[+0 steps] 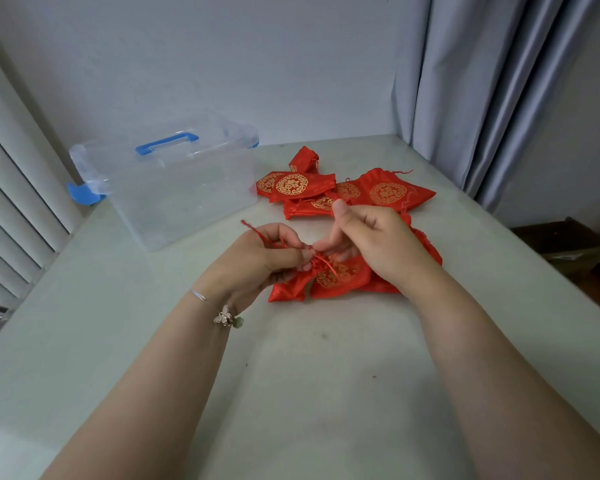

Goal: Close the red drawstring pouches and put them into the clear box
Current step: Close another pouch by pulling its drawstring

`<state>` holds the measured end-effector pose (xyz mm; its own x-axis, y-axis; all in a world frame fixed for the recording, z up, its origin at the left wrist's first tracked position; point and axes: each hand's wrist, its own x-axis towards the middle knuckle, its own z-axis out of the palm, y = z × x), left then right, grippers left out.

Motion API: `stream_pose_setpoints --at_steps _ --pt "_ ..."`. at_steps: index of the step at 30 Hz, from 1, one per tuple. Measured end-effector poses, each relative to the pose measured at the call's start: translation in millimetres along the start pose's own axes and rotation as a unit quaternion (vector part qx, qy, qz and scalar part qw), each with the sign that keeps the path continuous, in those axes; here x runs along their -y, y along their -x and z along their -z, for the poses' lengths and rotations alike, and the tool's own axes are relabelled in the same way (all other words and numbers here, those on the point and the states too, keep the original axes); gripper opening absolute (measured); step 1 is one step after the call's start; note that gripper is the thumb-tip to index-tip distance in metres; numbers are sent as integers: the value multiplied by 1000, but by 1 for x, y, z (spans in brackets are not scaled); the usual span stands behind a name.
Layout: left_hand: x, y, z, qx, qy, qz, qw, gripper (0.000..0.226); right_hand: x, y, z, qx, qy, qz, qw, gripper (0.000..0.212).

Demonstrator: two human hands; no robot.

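On the surface (326, 375), near edge: a red pouch (340, 275) lies gathered at its neck, just beside a second pouch (286, 289) on its left.
Left hand (257, 261): its fingers (284, 258) are curled round the red cord (257, 232), whose loose end sticks up and to the left.
Right hand (371, 237): its fingers (326, 242) meet at the pouch neck, pinched narrow on the cord there; the thumb stands up free.
Step in hand: most likely the cord is being drawn tight on this pouch; the neck looks puckered but I cannot tell if it is fully shut.
Clear box (174, 188): open, its lid with blue handle (167, 143) propped behind; no pouch shows inside, so the packing seems hardly begun.
Pile (343, 192): several more pouches lie overlapping farther back, right of the box; most look flat, and their necks are too small to judge.
Cloth: shiny satin-like red, printed with round gold medallions, soft and creased.
Box material: thin see-through plastic, rounded corners, blue clips (80, 195).
Surface: pale, smooth, faintly marked.
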<state>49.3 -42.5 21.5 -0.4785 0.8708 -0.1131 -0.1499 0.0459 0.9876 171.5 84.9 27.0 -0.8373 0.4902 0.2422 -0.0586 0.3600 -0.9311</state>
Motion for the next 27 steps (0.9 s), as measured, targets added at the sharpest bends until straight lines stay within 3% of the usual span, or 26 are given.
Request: stream_pose_setpoints --at_steps 4,7,11,15,18,24,27 --pt "0 4 -7 31 -80 -42 995 26 -11 -2 -1 45 -4 -71 996 12" --pt "1 4 -8 29 -85 -30 995 22 -15 -1 1 76 18 -100 992 17" --pt "-1 3 -6 22 -47 14 999 21 -9 1 6 110 18 -87 990 48" --pt "-3 2 -4 -8 38 28 999 13 -10 2 2 166 33 -108 980 42" --pt "-3 1 -3 -23 61 30 997 8 -8 3 -4 190 42 -125 973 16" --pt "-5 2 -6 -35 54 -9 998 11 -4 5 -6 167 -8 -146 975 22" --pt "-5 4 -9 -67 -24 -74 995 13 -5 4 -8 171 -47 -143 974 24"
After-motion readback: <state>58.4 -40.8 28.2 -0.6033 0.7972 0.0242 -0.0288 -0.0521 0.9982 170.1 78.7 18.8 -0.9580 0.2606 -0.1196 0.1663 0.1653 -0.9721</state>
